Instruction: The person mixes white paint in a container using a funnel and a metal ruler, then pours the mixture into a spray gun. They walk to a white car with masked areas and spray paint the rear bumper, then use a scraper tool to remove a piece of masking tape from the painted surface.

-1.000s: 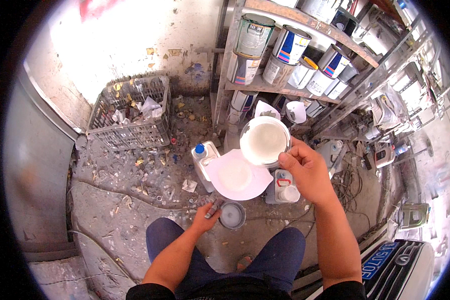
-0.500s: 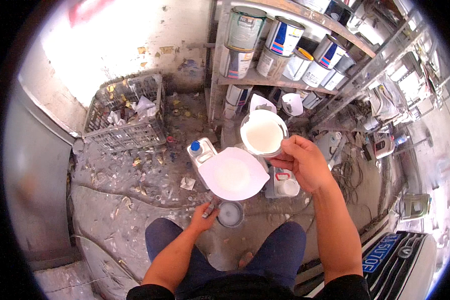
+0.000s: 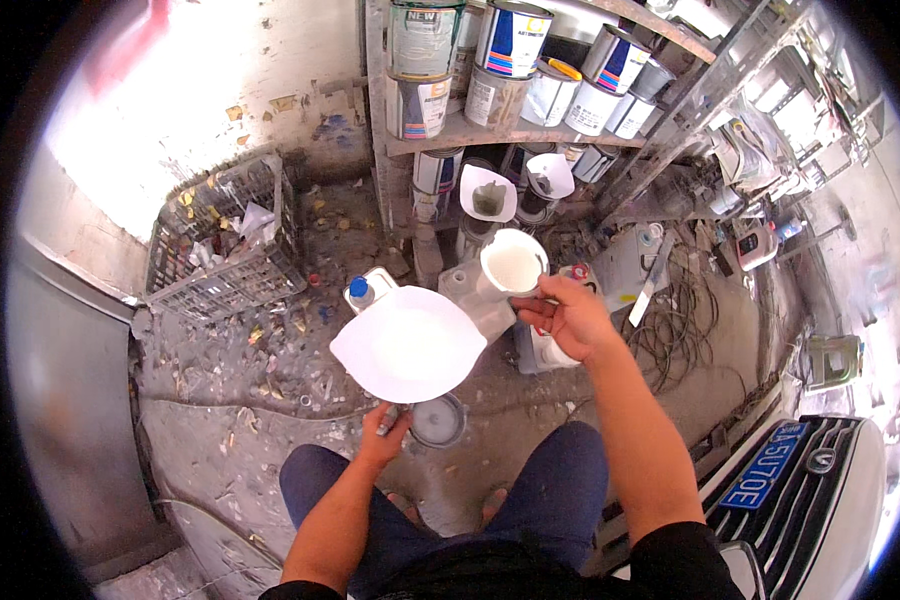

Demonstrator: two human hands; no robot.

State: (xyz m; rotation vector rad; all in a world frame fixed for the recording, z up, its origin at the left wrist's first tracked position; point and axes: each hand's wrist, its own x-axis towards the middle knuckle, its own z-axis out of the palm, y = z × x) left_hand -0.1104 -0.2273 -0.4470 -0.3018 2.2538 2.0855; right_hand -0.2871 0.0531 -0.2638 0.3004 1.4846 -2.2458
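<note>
My left hand (image 3: 380, 440) is closed on a grey handle-like object (image 3: 394, 418) directly beneath a wide white paper funnel (image 3: 410, 348), whose pale middle faces up. My right hand (image 3: 570, 320) grips the rim of a small white cup (image 3: 508, 258) at its right side, just beyond the funnel. What supports the funnel is hidden. Below it on the floor sits a round grey container (image 3: 438, 422). A jug with a blue cap (image 3: 358, 290), an off-white plastic can (image 3: 485, 310) and a jug with a red handle (image 3: 538, 352) stand around them.
Metal shelving (image 3: 515, 138) holds several paint cans and two cut white containers (image 3: 487, 183). A crate of scraps (image 3: 170, 275) stands left, beside a grey panel (image 3: 75, 400). Coiled hose (image 3: 685, 340) and litter lie on the floor. A car's grille (image 3: 820, 470) is at lower right.
My right hand has moved the cup slightly right and lower, away from the funnel. The view has shifted, so the scene sits further left and higher in the picture.
</note>
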